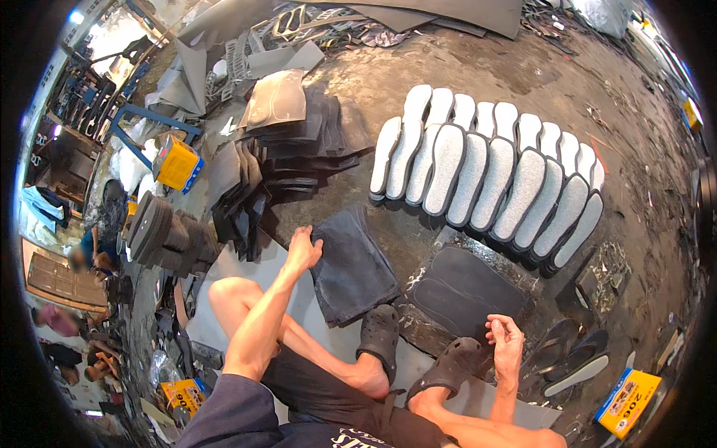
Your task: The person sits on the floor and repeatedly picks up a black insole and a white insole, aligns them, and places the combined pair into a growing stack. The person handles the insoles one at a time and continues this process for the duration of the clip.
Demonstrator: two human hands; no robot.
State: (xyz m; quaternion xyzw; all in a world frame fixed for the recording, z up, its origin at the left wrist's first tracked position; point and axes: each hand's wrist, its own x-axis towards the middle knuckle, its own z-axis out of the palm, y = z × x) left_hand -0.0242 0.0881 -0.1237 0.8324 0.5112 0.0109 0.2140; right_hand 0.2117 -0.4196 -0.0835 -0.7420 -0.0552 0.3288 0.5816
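Note:
My left hand (302, 252) is closed at the upper left corner of a dark rubber sheet (355, 265), which lies on a small pile in front of my left foot. My right hand (506, 343) is raised near my right shoe, its fingers loosely bent and apart, with nothing visible in them. Just beyond it, a black sheet with sole outlines (464, 287) rests flat on a low block. Dark clogs (379, 336) are on my feet, one on either side of the gap between the pile and the block.
Rows of grey-topped shoe soles (489, 183) stand close together at the far right. Stacked dark sheets (321, 138) and piled soles (168, 235) are on the left. Loose sandals (564, 347) and a yellow box (629, 402) lie at the right. Other people sit at the far left.

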